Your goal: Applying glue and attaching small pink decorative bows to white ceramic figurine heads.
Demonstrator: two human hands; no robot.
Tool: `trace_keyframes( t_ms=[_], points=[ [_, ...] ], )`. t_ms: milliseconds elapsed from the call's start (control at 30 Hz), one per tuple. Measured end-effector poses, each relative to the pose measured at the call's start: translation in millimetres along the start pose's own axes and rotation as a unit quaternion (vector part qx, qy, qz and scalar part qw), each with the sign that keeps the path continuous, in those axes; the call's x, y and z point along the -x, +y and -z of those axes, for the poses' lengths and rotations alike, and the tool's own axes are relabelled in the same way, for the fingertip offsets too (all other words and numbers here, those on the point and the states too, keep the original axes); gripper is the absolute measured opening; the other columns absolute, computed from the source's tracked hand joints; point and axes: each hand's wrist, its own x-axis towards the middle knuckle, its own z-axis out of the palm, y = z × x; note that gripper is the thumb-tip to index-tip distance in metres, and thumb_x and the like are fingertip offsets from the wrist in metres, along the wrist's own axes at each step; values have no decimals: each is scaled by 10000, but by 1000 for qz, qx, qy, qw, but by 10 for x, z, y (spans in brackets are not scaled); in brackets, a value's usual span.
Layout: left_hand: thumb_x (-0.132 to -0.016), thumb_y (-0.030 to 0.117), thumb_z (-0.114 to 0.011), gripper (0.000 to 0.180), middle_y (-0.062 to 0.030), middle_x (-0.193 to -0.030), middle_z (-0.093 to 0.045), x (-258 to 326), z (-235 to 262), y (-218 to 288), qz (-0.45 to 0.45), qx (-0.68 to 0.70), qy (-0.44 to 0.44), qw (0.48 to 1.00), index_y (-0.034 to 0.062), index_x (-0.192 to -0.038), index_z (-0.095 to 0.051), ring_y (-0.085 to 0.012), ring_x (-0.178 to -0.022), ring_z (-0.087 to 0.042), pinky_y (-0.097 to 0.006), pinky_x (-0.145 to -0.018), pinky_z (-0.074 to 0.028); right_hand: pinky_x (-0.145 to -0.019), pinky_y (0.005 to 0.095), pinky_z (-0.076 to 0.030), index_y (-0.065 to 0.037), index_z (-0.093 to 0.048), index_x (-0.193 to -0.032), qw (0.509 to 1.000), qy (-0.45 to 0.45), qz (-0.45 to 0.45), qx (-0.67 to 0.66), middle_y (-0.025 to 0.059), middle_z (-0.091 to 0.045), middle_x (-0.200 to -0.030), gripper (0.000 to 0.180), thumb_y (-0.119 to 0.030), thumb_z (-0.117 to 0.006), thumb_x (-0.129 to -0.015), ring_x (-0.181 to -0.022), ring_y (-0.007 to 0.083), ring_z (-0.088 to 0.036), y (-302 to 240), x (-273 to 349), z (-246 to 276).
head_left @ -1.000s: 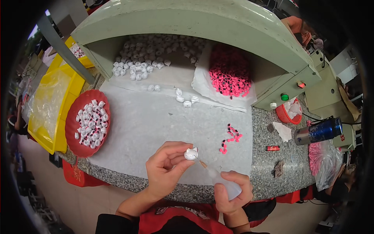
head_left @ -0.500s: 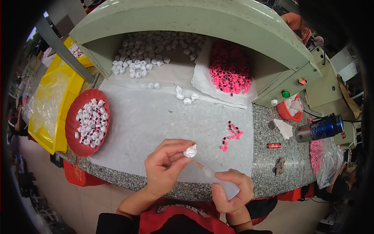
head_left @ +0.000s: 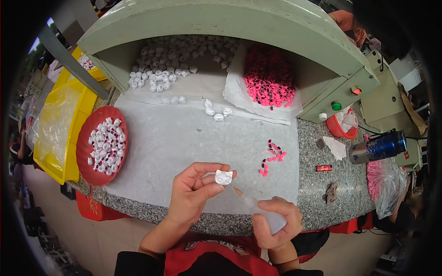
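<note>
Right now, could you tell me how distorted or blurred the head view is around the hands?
Head view: straight edges bow toward a black rim; centre sharp, the white cat-shaped piece in the left hand clear; the squeeze bottle slightly soft; lighting even, shadows faint.

Both forearms enter from the near edge, bare below dark sleeves; the left hand (head_left: 193, 195) is raised slightly farther than the right, palm turned toward the person, fingers curled, thumb and forefinger pinched together at its right side with the fingertips pointing right; the right hand (head_left: 276, 223) sits nearer and lower, closed into a loose fist, knuckles up, thumb lying across the far side and pointing left toward the other hand; the 2 hands are near each other but apart.
</note>
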Motion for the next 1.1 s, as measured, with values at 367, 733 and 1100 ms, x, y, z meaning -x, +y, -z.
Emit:
trace_keyframes(
  t_ms=[367,733,1100],
  points=[
    [-765,-133,-520,298,-167,-1094,-549,-1,61,-4,-20,11,-30,999,-42,-1048,-491,-299,-1057,-537,-350,-905,-431,-411,261,-423,17,-562,-860,1000,-10,-12,14,106,-614,-675,257,15,-650,-618,-454,192,-556,-9,-13,29],
    [-732,-107,-566,322,-131,-1064,-566,-41,31,-36,17,4,-3,1000,-18,-1037,-516,-264,-997,-570,-382,-903,-443,-467,256,-459,19,-569,-854,995,19,-95,7,116,-615,-659,187,-5,-612,-674,-506,181,-590,66,-5,60],
    [-735,-107,-553,311,-148,-1052,-565,-98,-1,-176,46,-19,21,999,-25,-1032,-516,-270,-981,-577,-339,-876,-454,-562,299,-470,-16,-610,-767,899,-107,-348,246,118,-620,-800,143,-124,-666,-691,-691,207,-622,1024,76,77]
  ],
)
